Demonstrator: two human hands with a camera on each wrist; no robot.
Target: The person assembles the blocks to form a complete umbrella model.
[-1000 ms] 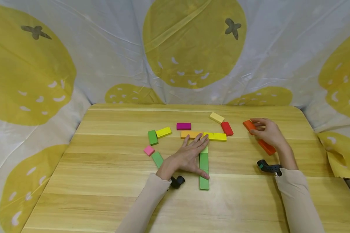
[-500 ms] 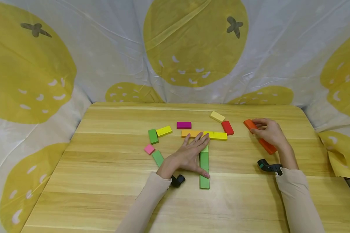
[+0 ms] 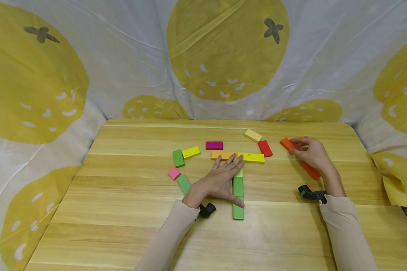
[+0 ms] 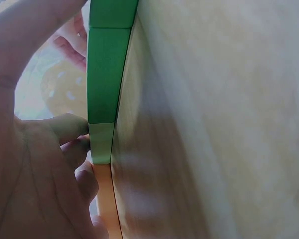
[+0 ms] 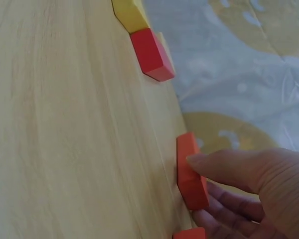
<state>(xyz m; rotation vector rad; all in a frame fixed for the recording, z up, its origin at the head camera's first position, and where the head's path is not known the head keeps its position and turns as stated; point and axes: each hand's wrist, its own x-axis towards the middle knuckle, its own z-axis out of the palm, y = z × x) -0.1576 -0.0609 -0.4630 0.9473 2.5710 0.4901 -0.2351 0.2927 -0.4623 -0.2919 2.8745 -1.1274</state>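
Observation:
My left hand (image 3: 217, 184) lies spread with straight fingers over a T of wooden blocks. Its fingertips touch where an orange-yellow block (image 3: 220, 155) meets a yellow block (image 3: 253, 157), and its thumb rests on the stem's green blocks (image 3: 238, 187). A light green block (image 4: 100, 142) tops that stem, partly covered by the fingers in the head view. On the right, my right hand (image 3: 312, 152) pinches an orange block (image 5: 189, 172) between thumb and fingers, low at the table. Just nearer to me lies a second, orange-red block (image 3: 311, 170), partly hidden under that hand.
A red block (image 3: 265, 148) and a pale yellow block (image 3: 253, 135) lie between the T and my right hand. Behind the T is a magenta block (image 3: 214, 145). To the left are yellow (image 3: 191, 152), green (image 3: 178, 158) and pink (image 3: 174, 173) blocks. Patterned cloth (image 3: 224, 56) hangs behind the table.
The orange block has slid slightly left in my right hand's grip, away from the orange-red block. My left hand stays in place on the T.

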